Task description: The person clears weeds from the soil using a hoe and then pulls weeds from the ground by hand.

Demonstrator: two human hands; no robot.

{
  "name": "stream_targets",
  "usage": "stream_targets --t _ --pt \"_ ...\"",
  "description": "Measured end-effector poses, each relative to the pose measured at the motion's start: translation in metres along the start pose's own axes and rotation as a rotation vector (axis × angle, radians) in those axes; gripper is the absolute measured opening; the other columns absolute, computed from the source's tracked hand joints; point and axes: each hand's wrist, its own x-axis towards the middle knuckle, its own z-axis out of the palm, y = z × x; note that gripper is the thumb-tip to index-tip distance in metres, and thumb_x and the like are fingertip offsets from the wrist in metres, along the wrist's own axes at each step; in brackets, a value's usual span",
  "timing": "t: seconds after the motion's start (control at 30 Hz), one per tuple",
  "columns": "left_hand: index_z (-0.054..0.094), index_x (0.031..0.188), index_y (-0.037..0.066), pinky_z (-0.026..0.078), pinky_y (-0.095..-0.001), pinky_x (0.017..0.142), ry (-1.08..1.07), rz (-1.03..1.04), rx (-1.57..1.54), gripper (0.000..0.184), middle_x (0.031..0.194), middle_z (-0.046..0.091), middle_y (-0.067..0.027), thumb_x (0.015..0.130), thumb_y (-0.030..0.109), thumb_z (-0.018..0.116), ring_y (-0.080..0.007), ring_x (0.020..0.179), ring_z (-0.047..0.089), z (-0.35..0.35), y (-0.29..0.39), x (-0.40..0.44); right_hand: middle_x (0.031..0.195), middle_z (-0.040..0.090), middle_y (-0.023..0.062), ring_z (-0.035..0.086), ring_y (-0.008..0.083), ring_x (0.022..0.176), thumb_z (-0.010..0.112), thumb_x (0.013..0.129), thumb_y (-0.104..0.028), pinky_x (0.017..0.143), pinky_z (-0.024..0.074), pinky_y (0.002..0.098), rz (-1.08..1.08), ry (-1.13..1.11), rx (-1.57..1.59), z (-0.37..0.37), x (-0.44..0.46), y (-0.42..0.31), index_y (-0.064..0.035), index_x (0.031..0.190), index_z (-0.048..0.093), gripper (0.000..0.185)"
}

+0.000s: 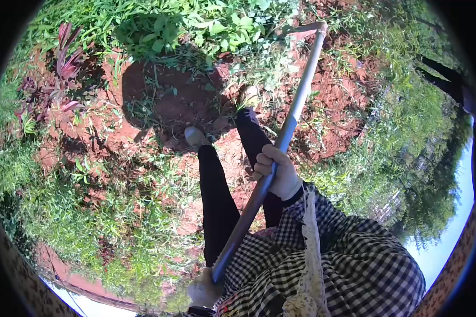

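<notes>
A hoe with a long grey handle [301, 95] runs diagonally from the bottom left to the upper right. Its metal blade [301, 30] is at the far end, over weeds and red soil; whether it touches the ground I cannot tell. My right hand [276, 170] is wrapped round the middle of the handle. Near the handle's lower end my left hand [202, 289] is closed on it, partly cut off by blur and the view's edge. Both sleeves are checkered.
My shoes [195, 136] stand on red soil [180, 100] with a dark shadow. Green weeds [143, 227] surround it. A reddish-leaved plant [66, 63] grows at upper left. Another person's dark legs [444, 74] show at the right edge. A pale strap [313, 248] hangs before my checkered clothing.
</notes>
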Motion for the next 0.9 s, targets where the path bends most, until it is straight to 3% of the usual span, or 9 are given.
stream_targets --t 0.17,0.37,0.53,0.57,0.67,0.73,0.77,0.8,0.9 --pt "0.057 0.089 0.013 0.048 -0.0445 0.063 0.139 0.227 -0.039 0.026 0.071 0.064 -0.0125 0.069 0.026 0.067 -0.0336 0.063 0.063 0.011 -0.007 0.027 0.058 0.026 -0.0072 0.03 0.0054 0.049 0.044 0.092 -0.016 0.054 0.0322 0.0261 -0.127 -0.259 0.0 0.014 -0.025 -0.027 -0.0183 0.064 0.035 0.03" --pt "0.056 0.089 0.01 0.049 -0.0421 0.054 0.193 0.395 -0.321 0.025 0.069 0.061 -0.0141 0.072 0.021 0.07 -0.0326 0.061 0.062 -0.039 0.062 0.04 0.069 0.048 0.0018 0.053 0.0163 0.068 0.059 0.085 -0.012 0.081 0.0483 0.0389 0.008 -0.28 -0.108 0.036 -0.046 0.033 -0.0109 0.077 0.041 0.02" --pt "0.056 0.086 0.005 0.046 -0.0417 0.053 0.184 -0.01 -0.382 0.03 0.063 0.059 -0.0144 0.069 0.024 0.071 -0.0322 0.058 0.061 -0.02 0.043 0.014 0.096 0.054 0.0061 0.053 0.0146 0.086 0.064 0.085 -0.022 0.079 0.0453 0.0309 0.116 -0.494 -0.951 0.016 -0.031 0.062 -0.0014 0.11 0.044 0.038" --pt "0.056 0.085 0.004 0.046 -0.0413 0.053 0.239 -0.071 -0.4 0.029 0.062 0.058 -0.0142 0.069 0.024 0.071 -0.0301 0.056 0.06 -0.01 0.036 0.005 0.105 0.053 0.0073 0.052 0.0144 0.096 0.066 0.083 -0.011 0.086 0.0431 0.0305 0.207 -0.45 -0.878 -0.013 -0.002 0.049 -0.0006 0.124 0.038 0.05" --pt "0.053 0.077 0.002 0.043 -0.0363 0.051 0.308 -0.273 -0.599 0.029 0.056 0.052 -0.0055 0.064 0.019 0.073 -0.0182 0.052 0.053 -0.009 0.043 0.005 0.096 0.056 0.0077 0.057 0.0137 0.082 0.058 0.088 -0.016 0.072 0.0485 0.0291 -0.233 0.042 -0.82 -0.041 0.08 -0.055 0.0 0.113 0.044 0.032" --pt "0.051 0.077 0.001 0.042 -0.0323 0.047 0.372 -0.134 -0.624 0.026 0.058 0.05 -0.003 0.065 0.013 0.071 -0.015 0.05 0.051 0.005 0.019 0.025 0.091 0.062 0.0176 0.063 0.0243 0.082 0.06 0.086 -0.028 0.071 0.0497 0.0368 -0.65 0.438 -1.834 -0.055 0.126 -0.138 -0.0034 0.116 0.047 0.041" --pt "0.05 0.079 0.002 0.042 -0.0305 0.045 0.311 -0.224 -0.693 0.025 0.059 0.05 -0.0027 0.067 0.011 0.069 -0.0138 0.048 0.05 0.006 0.011 0.044 0.106 0.06 0.0222 0.062 0.0299 0.088 0.059 0.085 -0.036 0.076 0.0486 0.0401 -0.413 0.567 -1.999 -0.049 0.144 -0.176 -0.0056 0.122 0.045 0.05" --pt "0.049 0.08 0.003 0.041 -0.0287 0.042 0.245 -0.315 -0.763 0.024 0.06 0.05 -0.0023 0.068 0.009 0.068 -0.0126 0.045 0.049 0.007 0.01 0.062 0.13 0.044 0.0245 0.053 0.0335 0.109 0.05 0.086 -0.045 0.088 0.0443 0.0427 -0.507 0.598 -2.398 -0.052 0.165 -0.206 -0.0057 0.135 0.036 0.064" --pt "0.048 0.086 0.001 0.039 -0.0257 0.038 0.134 -0.414 -0.974 0.025 0.059 0.05 -0.004 0.071 0.006 0.066 -0.0114 0.042 0.048 -0.034 0.036 0.124 0.148 0.021 0.0184 0.032 0.035 0.13 0.058 0.084 -0.038 0.104 0.0325 0.0454 -0.227 0.686 -3.092 -0.024 0.227 -0.242 -0.0148 0.146 0.015 0.079"
